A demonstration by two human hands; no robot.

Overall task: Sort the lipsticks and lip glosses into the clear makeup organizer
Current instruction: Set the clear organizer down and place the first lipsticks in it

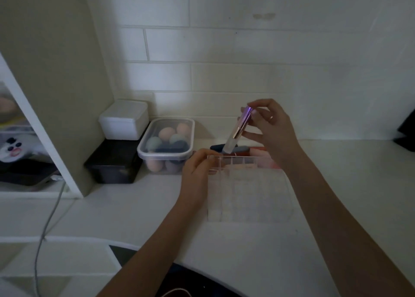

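The person is holding a lip gloss (237, 129) in the right hand (269, 126), pinched between thumb and fingertips up by its purple cap, with the clear end tilting down and to the left, hovering just over the far edge of the clear makeup organizer (249, 191). The left hand (197, 173) is gripping the organizer's far-left corner, fingers curled over the rim, which looks like it's bracing the thing on the white counter (336, 184). Honestly the trick here is probably straightening the tube so it's going in vertical, since at that slant the bottom could catch on a divider wall. The compartments are see-through and the light is dim, so lining up by the top edges of the dividers seems safer than eyeballing the slot floor. Keeping that left hand planted is smart, because light acrylic tends to skid. More sticks seem to be lying just beyond the organizer (258, 151), reddish and dark ones, but they're too blurry to call. The tub of makeup sponges (166, 144) to the left is sitting close, so no wide elbow swings.
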